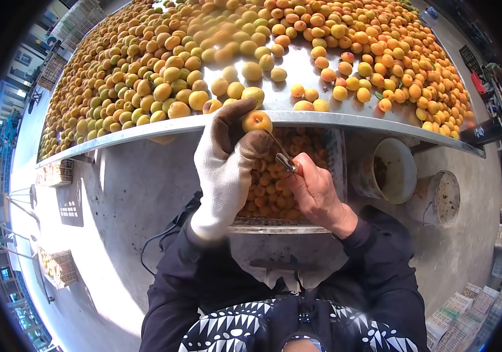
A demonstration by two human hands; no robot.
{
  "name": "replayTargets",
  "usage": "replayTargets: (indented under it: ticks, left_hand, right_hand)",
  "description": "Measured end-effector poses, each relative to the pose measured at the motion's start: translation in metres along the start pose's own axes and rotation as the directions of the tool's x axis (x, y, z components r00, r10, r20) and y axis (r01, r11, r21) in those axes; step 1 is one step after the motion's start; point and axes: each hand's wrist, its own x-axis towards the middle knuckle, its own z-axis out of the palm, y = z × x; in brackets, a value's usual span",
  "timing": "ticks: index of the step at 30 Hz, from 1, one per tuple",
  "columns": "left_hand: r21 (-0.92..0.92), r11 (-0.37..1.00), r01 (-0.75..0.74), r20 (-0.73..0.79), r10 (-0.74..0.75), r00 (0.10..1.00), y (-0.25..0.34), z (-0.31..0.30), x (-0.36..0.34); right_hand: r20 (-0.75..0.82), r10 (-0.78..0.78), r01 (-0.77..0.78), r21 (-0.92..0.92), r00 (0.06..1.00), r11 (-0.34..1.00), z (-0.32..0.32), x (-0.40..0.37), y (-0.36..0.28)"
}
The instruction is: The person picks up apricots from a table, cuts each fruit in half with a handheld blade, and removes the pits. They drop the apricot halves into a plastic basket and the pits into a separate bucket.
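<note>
My left hand [224,158], in a white glove stained brown at the fingers, is closed around an apricot [257,121] just in front of the table edge. A dark spot shows on the side of the fruit facing me. My bare right hand [318,193] grips a small knife [286,162] by its handle. Its thin blade points up and left, and the tip end reaches the apricot by my left thumb. Below both hands sits a crate [283,229] holding many apricots [268,196], partly hidden by my hands.
A metal table [298,64] piled with apricots [139,76] spans the front, its raised rim [345,119] close beyond my hands. To the right on the floor stand two buckets [400,170] [447,199]. Crates [57,267] stand at the left.
</note>
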Motion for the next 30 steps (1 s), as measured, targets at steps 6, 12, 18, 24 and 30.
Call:
replayTargets:
  ticks: [6, 12, 18, 24, 30]
  left_hand:
    - [-0.211, 0.959, 0.190, -0.004, -0.195, 0.981, -0.003, 0.008, 0.005]
    - [-0.252, 0.896, 0.365, 0.082, -0.356, 0.931, -0.005, 0.006, 0.009]
    - [-0.191, 0.888, 0.418, 0.073, -0.412, 0.908, -0.013, 0.003, 0.013]
    - [-0.043, 0.958, 0.285, 0.059, -0.282, 0.958, -0.010, 0.012, 0.015]
    - [-0.205, 0.893, 0.401, 0.094, -0.389, 0.916, -0.007, 0.008, 0.017]
  right_hand:
    - [-0.018, 0.035, -0.035, -0.004, 0.999, 0.999, 0.008, -0.002, 0.004]
    - [-0.022, 0.075, -0.076, -0.081, 0.997, 0.994, 0.006, 0.002, 0.005]
    - [-0.033, 0.141, -0.143, -0.069, 0.989, 0.987, 0.008, -0.001, 0.003]
    - [-0.072, 0.148, -0.153, -0.062, 0.986, 0.986, 0.002, 0.003, 0.000]
    - [-0.053, 0.083, -0.094, -0.245, 0.995, 0.965, -0.016, 0.008, 0.002]
